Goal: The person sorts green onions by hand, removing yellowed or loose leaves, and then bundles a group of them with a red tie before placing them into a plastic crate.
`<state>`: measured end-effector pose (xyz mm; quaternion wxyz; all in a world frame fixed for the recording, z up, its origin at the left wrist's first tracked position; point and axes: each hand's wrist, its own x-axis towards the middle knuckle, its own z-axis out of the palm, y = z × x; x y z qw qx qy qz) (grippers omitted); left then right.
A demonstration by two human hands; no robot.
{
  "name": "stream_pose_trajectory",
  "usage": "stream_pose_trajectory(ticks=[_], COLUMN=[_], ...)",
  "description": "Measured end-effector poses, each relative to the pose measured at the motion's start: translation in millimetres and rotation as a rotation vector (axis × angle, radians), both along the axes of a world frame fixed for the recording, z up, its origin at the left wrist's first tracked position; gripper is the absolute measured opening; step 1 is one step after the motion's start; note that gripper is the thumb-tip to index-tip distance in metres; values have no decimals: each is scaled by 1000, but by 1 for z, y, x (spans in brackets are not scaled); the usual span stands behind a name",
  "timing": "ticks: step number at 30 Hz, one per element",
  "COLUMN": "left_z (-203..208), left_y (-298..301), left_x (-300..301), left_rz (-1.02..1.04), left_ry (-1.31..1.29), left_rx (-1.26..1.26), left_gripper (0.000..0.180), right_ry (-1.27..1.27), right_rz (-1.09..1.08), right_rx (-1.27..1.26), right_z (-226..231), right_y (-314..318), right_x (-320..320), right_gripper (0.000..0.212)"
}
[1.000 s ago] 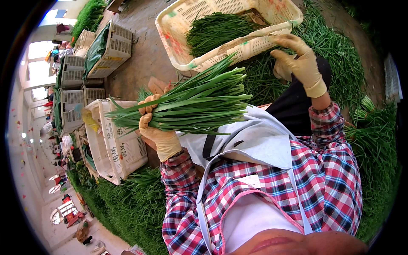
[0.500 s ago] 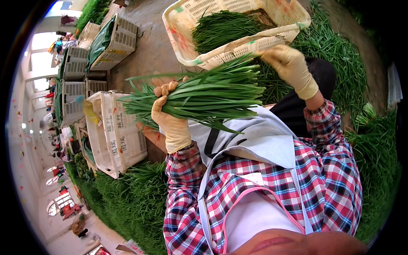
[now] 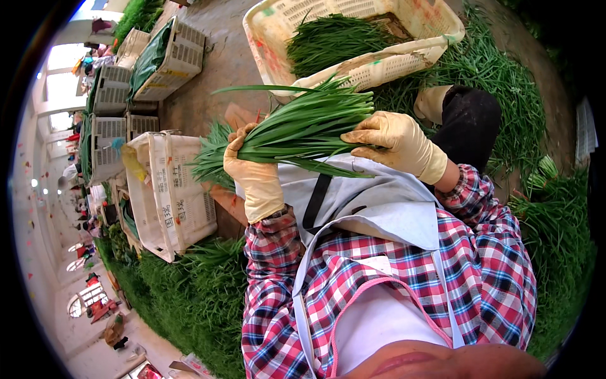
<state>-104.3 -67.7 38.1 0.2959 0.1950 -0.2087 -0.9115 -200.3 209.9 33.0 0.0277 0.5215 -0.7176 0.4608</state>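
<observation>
A thick bunch of long, flat green garlic chives lies sideways in front of my apron. My left hand, in a soiled cream glove, is wrapped round it towards its left end. My right hand, gloved alike, is at the even, blunt right end, with thumb and fingers pinched on the lower stalks. Its fingertips are partly hidden among them. One long leaf sticks out to the left above the bunch. Beyond it, more chives lie in a cream plastic crate with a dirty rim.
An empty-looking white crate stands on its side at left, a yellow piece of plastic on it. Farther back are stacked crates with green covers. Loose chives cover the floor at right, with a long heap at lower left.
My right hand has come down and left from beside the crate to the bunch's right end and pinches stalks there. The bunch has shifted slightly left and tilted up at its right end.
</observation>
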Motion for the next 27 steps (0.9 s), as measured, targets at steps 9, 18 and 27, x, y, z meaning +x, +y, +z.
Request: stream_pose_trajectory(ticks=[9,18,27], left_z=[-12,-7,5], left_y=[-17,-3,-10], left_x=[6,4,14], left_rz=[42,-2,-47], left_ry=[-81,-2,218], left_rx=[-34,-87,-94], left_gripper=[10,8,12], right_ry=[273,50,-212], right_rz=[-171,137,-101], right_rx=[109,-87,478], right_z=[-6,-4,-15], right_y=[-1,-9,73], right_x=[4,3,-49], right_gripper=[22,18,17])
